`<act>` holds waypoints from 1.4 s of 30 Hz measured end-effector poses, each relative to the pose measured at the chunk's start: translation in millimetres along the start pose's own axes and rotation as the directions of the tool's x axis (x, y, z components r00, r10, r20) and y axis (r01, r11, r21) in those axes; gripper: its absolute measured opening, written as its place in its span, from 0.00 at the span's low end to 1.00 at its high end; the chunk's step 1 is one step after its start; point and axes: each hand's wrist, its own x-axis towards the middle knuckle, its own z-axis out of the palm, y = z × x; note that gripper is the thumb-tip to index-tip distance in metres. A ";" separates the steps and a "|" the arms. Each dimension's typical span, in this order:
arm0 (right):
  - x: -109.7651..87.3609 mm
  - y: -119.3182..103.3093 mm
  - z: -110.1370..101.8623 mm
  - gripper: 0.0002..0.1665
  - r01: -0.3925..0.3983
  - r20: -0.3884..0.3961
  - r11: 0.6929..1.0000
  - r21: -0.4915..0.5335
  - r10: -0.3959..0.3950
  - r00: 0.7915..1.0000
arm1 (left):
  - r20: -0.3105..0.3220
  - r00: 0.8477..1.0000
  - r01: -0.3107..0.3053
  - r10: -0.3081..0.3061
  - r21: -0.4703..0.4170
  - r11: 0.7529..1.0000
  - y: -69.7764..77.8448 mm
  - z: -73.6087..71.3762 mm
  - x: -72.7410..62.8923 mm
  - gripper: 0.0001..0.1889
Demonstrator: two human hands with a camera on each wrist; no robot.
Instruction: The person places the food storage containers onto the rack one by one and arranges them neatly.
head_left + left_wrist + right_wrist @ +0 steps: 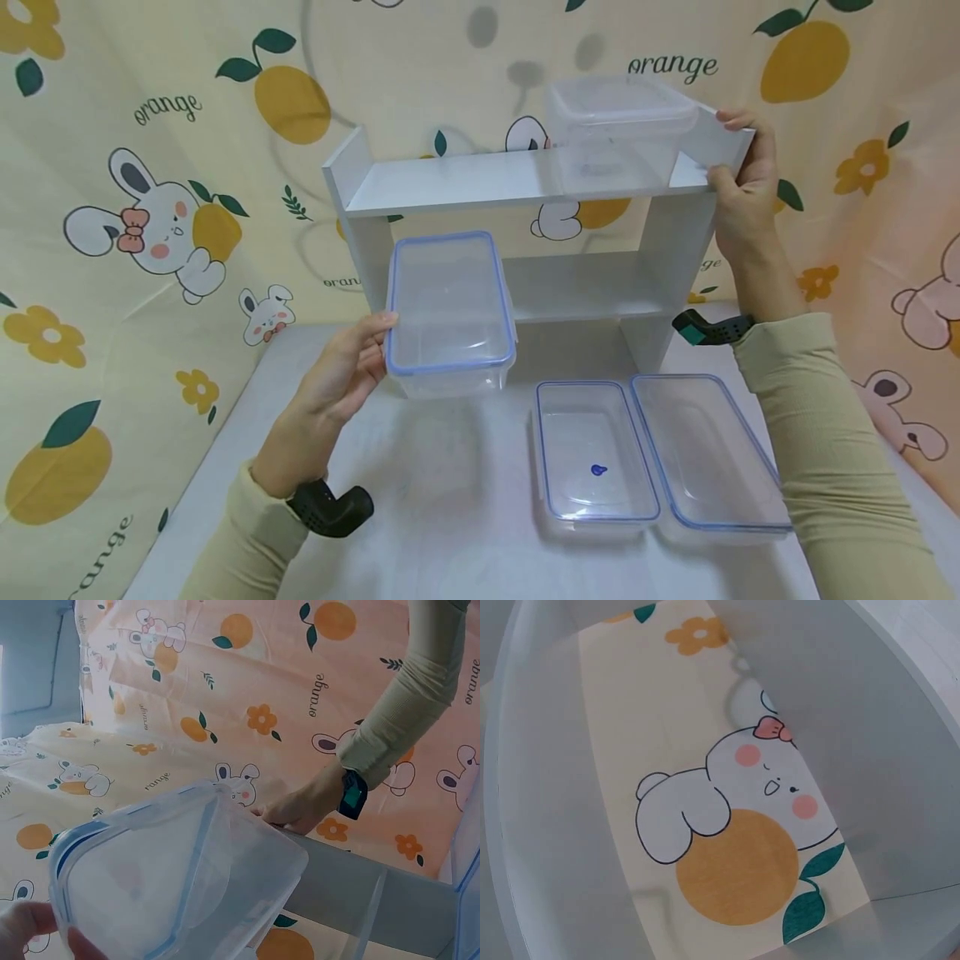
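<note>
In the head view my left hand [337, 379] pinches the left side of a clear plastic food container [450, 308] with a blue-rimmed lid. It is held in the air in front of the white shelf [450, 179], tilted so its lid faces me. The left wrist view shows this container [142, 877] close up, with fingertips [86, 945] at its edge. My right hand [750, 187] grips the upper right side panel of the shelf, thumb in front and fingers over the edge. Another clear container [622, 133] stands on the top board, near that hand.
On the white table [420, 517], two clear containers with blue-rimmed lids, a smaller one [592, 442] and a larger one [712, 450], lie side by side at the front right. A patterned cloth [187, 333] hangs behind the shelf. The right wrist view shows grey-white shelf boards [547, 787].
</note>
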 end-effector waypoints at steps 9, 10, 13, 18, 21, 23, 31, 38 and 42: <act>-0.1 0.7 0.2 0.27 -0.002 0.000 1.000 -0.025 0.002 1.000 | -0.003 1.000 -0.023 0.023 -0.007 1.000 8.3 3.3 -2.0 0.19; -0.1 0.6 0.1 0.27 0.001 0.000 1.000 -0.029 -0.001 1.000 | -0.002 1.000 -0.025 0.025 -0.011 1.000 8.8 3.8 -2.1 0.19; 0.0 0.6 -0.4 0.27 0.014 0.002 0.999 -0.029 -0.014 1.000 | 0.002 1.000 -0.029 0.029 -0.023 0.999 10.3 5.2 -1.9 0.19; -0.4 1.3 -0.6 0.27 0.025 0.012 1.000 -0.014 -0.025 1.000 | -0.007 0.999 -0.049 0.048 -0.032 0.998 13.1 7.6 -1.7 0.16; -1.1 1.6 -0.6 0.27 0.021 0.013 1.000 -0.015 -0.021 1.000 | -0.019 0.998 -0.054 0.053 -0.044 0.998 15.5 9.1 -2.6 0.14; -1.6 1.7 -0.5 0.27 0.016 0.009 1.000 -0.016 -0.016 1.000 | -0.024 0.998 -0.053 0.052 -0.061 0.997 17.1 9.8 -3.4 0.12; -1.9 1.1 -1.2 0.28 -0.001 -0.004 1.000 -0.020 0.001 1.000 | -0.027 0.997 -0.076 0.074 -0.076 0.994 22.3 12.0 -3.4 0.11; -1.9 0.4 0.2 0.28 -0.008 -0.014 1.000 -0.016 0.008 1.000 | -0.028 0.997 -0.078 0.076 -0.083 0.994 28.7 14.5 -5.1 0.13; -1.7 0.3 0.9 0.28 -0.004 -0.013 1.000 -0.015 0.004 1.000 | -0.016 0.996 -0.090 0.090 -0.060 0.994 31.3 16.1 -5.2 0.15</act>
